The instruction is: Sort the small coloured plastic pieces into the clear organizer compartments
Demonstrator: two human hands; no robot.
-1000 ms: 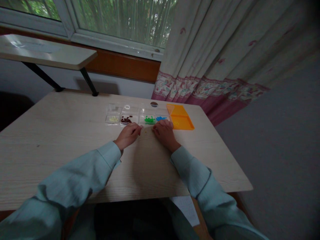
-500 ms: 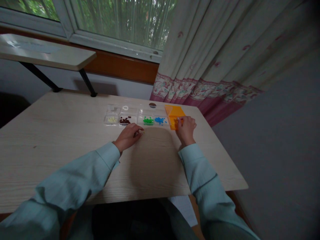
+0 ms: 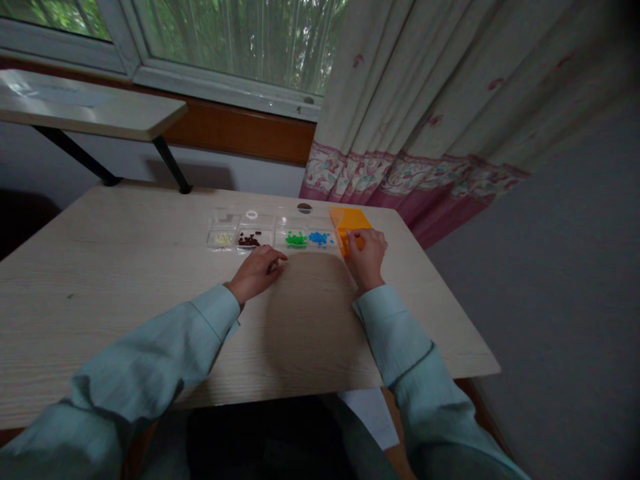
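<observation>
My left hand point(image 3: 256, 273) rests on the table just in front of the clear boxes. Its thumb and index finger come together at the tips, and whatever they hold is too small to name. Over the orange box point(image 3: 353, 219), my right hand point(image 3: 367, 257) has its fingers drawn together in a pinch and hides part of the box. What lies between those fingertips cannot be made out. Left of it stand open clear boxes with small pieces: blue pieces point(image 3: 319, 238), green pieces point(image 3: 296, 239), dark brown pieces point(image 3: 249, 240) and pale yellow pieces point(image 3: 223, 239).
The wooden table point(image 3: 125, 287) ends at a wall on the right. A raised shelf point(image 3: 100, 110) on black legs stands at the back left. Behind the boxes are a round dark spot point(image 3: 305, 208), a curtain point(image 3: 380, 133) and a window point(image 3: 240, 47).
My right hand has shifted slightly up and to the left over the orange box. The left hand stays in about the same place, and the view has moved a little.
</observation>
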